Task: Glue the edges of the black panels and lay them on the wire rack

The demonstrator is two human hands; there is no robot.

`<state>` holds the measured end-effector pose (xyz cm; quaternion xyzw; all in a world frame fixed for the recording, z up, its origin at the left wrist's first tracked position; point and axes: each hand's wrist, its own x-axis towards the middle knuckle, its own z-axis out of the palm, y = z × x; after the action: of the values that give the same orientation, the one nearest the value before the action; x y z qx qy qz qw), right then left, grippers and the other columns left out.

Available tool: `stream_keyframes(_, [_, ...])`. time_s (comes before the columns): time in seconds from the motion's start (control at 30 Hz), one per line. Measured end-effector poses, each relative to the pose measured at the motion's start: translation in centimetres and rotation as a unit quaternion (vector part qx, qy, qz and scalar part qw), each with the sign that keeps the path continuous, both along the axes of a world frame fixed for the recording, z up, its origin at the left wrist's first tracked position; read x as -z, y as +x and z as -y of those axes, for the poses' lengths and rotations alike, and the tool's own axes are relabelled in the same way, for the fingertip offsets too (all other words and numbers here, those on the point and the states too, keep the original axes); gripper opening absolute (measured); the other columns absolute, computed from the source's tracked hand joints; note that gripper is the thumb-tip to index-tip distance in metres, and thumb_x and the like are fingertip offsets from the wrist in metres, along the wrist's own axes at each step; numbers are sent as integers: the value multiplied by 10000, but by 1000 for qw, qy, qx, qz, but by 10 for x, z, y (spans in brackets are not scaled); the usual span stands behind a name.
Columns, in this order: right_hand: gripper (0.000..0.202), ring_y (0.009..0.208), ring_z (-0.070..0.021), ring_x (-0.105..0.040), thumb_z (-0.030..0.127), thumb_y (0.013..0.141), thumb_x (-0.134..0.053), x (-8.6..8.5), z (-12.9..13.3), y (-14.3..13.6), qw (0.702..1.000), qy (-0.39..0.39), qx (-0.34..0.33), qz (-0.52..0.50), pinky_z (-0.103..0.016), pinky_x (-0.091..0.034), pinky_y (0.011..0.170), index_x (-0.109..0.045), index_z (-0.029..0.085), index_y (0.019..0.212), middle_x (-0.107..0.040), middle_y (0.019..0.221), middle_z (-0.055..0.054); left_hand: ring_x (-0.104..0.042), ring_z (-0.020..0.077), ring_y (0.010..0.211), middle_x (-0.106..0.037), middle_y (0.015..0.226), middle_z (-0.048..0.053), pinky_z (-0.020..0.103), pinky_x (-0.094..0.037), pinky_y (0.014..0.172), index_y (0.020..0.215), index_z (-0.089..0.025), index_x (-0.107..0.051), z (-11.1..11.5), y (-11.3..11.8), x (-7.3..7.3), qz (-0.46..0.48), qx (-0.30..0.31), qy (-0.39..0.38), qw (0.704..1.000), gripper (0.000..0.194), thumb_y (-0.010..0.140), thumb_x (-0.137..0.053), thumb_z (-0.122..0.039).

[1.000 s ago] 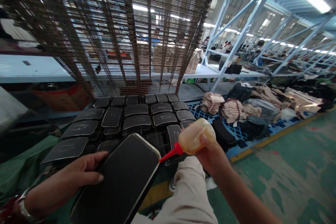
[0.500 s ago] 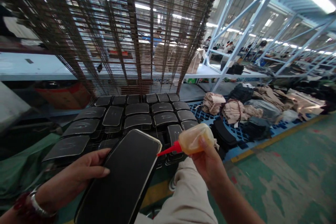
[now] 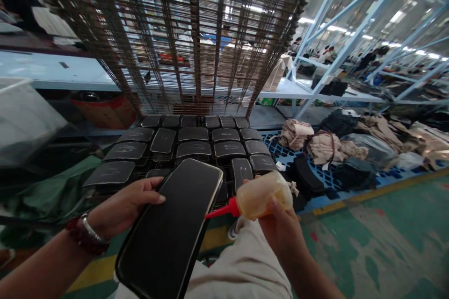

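Black flat panel (image 3: 173, 224), pale edge, tilted; glue bottle (image 3: 261, 195) red nozzle touching its rt edge.

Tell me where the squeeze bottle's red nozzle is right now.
In the head view, the red nozzle sits just right of centre, its tip at the right edge of the black panel held by the left hand; the right hand grips the squeeze bottle.

- My left hand (image 3: 131, 203) is bare, with no glove and no ring that I can see.
- On my left wrist I wear a silver metal watch band (image 3: 91, 230), with a dark red beaded bracelet (image 3: 77, 239) just beside it, further up the arm.
- My left forearm is bare, with no sleeve in view.
- My right hand (image 3: 280, 229) is bare too, and so are its wrist and forearm.
- My leg is covered by light beige trousers (image 3: 242, 271) of plain cloth, creased at the knee.
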<state>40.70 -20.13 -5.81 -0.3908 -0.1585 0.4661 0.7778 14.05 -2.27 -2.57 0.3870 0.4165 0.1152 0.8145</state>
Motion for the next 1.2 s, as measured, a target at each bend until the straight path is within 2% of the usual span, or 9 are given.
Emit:
stream_keyframes(0.1, [580,1107,-331,-678,320,690,-907,-2,4,-6,1000,-4,-5,-3,-459,-568,927,-666,234,1211,-741,1156,-116,-763,300,835,-798,1004,146,396,-602,774,1140,-121,-708,-2,1,3,-9,-8,5,1000,447,697,-764,-117])
stream_keyframes(0.2, [675,1093,-362,-677,360,636,-937,-8,8,-12,1000,-14,-22,-1,-503,-546,941,-659,223,1235,-753,1099,-135,-762,303,854,-791,1022,164,394,-603,777,1149,-103,-696,-3,2,4,-16,-9,3,1000,440,710,-741,-102])
stream_keyframes(0.37, [620,1030,-348,-699,374,595,-957,-15,16,-18,997,-10,-77,26,-462,-567,888,-710,191,1133,-750,1111,-167,-763,281,776,-797,916,150,388,-616,747,1082,-92,-706,-3,4,4,-18,-31,7,999,393,691,-728,-71])
stream_keyframes(0.5, [643,1061,-341,-690,417,595,-950,-11,22,-20,992,11,-120,48,-467,-559,919,-710,202,1151,-751,1125,-142,-763,272,752,-796,902,163,384,-629,730,1014,-93,-717,-6,6,4,-25,-37,10,999,338,679,-726,-45])
stream_keyframes(0.67, [677,1065,-327,-691,444,593,-949,-6,26,-22,987,14,-146,64,-450,-557,923,-704,227,1185,-753,1132,-130,-761,271,711,-794,850,164,367,-641,675,955,-88,-727,-10,6,5,-31,-82,7,996,310,654,-719,-10])
stream_keyframes(0.87, [646,1047,-340,-699,424,594,-953,-5,26,-24,991,8,-125,48,-460,-562,914,-720,214,1159,-752,1133,-146,-751,263,638,-788,793,140,351,-643,591,882,-100,-718,-12,7,4,-39,-154,1,987,286,631,-690,36])
stream_keyframes(1.03, [574,1017,-308,-715,375,662,-925,12,22,-37,996,-23,-92,-9,-396,-587,862,-707,193,1161,-756,1113,-152,-733,224,583,-778,748,106,318,-631,539,840,-115,-712,-12,8,4,-41,-222,1,974,269,672,-634,80])
stream_keyframes(1.13, [429,961,-262,-734,394,725,-882,15,5,-39,989,-69,-72,-105,-325,-612,772,-725,188,1066,-776,1026,-117,-741,218,608,-779,757,113,318,-636,569,839,-107,-720,-6,10,6,-38,-221,3,975,236,734,-604,70])
stream_keyframes(1.2, [404,895,-236,-742,401,697,-899,8,-12,-32,985,-84,-46,-144,-289,-618,702,-731,185,993,-782,975,-93,-753,224,653,-784,789,126,323,-641,607,872,-96,-726,1,13,7,-29,-194,7,980,226,763,-599,56])
